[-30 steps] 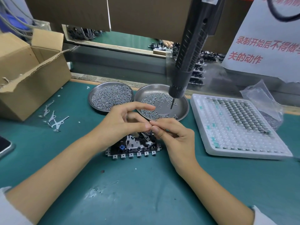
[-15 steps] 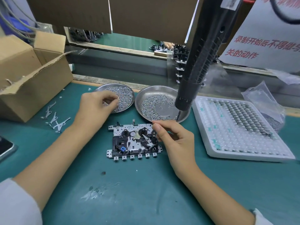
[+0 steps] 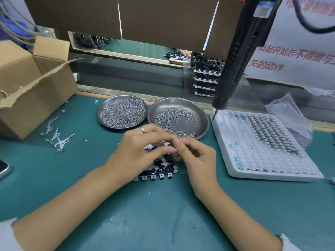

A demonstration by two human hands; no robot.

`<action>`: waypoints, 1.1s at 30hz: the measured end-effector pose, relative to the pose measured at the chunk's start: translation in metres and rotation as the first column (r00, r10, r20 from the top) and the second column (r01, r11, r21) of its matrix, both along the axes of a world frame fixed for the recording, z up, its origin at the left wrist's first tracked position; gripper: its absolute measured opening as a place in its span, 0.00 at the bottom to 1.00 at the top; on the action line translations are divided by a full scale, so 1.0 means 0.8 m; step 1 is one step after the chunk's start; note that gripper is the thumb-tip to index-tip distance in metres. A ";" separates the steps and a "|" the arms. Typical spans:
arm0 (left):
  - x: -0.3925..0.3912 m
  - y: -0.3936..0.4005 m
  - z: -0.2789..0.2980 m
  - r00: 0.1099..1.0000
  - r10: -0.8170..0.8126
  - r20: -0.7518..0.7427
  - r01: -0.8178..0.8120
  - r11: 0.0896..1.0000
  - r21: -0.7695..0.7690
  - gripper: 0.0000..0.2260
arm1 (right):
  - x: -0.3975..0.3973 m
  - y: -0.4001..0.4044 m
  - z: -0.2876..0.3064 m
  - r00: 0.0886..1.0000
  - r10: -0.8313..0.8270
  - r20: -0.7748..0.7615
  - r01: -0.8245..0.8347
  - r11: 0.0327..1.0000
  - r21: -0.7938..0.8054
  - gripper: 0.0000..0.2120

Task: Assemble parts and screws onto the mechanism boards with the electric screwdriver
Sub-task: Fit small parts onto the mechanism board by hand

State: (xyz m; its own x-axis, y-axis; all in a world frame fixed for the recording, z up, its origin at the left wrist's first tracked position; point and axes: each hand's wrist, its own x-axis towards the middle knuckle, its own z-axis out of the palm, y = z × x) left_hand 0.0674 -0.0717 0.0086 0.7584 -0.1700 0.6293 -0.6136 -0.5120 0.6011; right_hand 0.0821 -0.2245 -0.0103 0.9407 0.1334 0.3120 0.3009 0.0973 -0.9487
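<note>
A white sign hangs at the back right, behind the tabletop. It has red Chinese words on it. One line reads 录制开始后不得做与, and the edge cuts it off. The line under it reads 关的动作. More red words at the top of the sign are too blurry to read. The black electric screwdriver has a small blue and white label with a square code, too tiny to read.

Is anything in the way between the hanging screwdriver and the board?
Yes. Both hands, left hand and right hand, hover over the mechanism board, covering most of it. The electric screwdriver hangs off to the right, above the white tray.
</note>
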 end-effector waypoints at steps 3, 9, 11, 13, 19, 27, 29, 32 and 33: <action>0.001 0.000 -0.005 0.993 0.021 0.114 -0.021 1.000 -0.005 0.08 | -0.001 0.001 0.000 1.000 0.024 0.011 -0.024 1.000 0.001 0.05; 0.002 0.003 -0.005 0.987 0.012 0.163 -0.019 0.999 0.047 0.07 | -0.001 -0.002 0.002 0.998 0.061 0.010 -0.061 0.998 0.022 0.05; 0.003 0.003 -0.004 0.987 0.001 0.158 -0.008 0.999 0.042 0.07 | 0.000 -0.002 0.001 0.998 0.061 0.006 -0.061 0.998 0.012 0.06; 0.003 0.004 -0.001 0.989 -0.012 0.149 0.010 1.000 0.013 0.06 | 0.001 -0.001 0.001 0.998 0.051 0.028 -0.051 0.999 -0.004 0.07; 0.010 0.021 0.010 0.981 0.189 0.039 -0.179 0.967 -0.184 0.03 | 0.029 0.000 0.020 0.930 -0.107 0.352 0.239 0.904 -0.356 0.08; 0.020 0.034 0.015 0.950 0.203 -0.238 -0.306 0.770 -0.560 0.08 | 0.098 0.016 0.030 0.992 0.068 0.103 0.077 0.311 -0.947 0.20; 0.021 0.035 0.015 0.945 0.207 -0.254 -0.320 0.750 -0.579 0.08 | 0.102 0.020 0.028 0.996 0.049 0.079 0.061 0.288 -0.956 0.13; 0.022 0.034 0.015 0.940 0.203 -0.273 -0.330 0.737 -0.590 0.08 | 0.101 0.024 0.027 0.993 0.017 0.120 0.109 0.321 -0.941 0.07; 0.022 0.033 0.014 0.941 0.188 -0.280 -0.325 0.730 -0.601 0.08 | 0.100 0.024 0.026 0.989 0.012 0.144 0.132 0.327 -0.936 0.07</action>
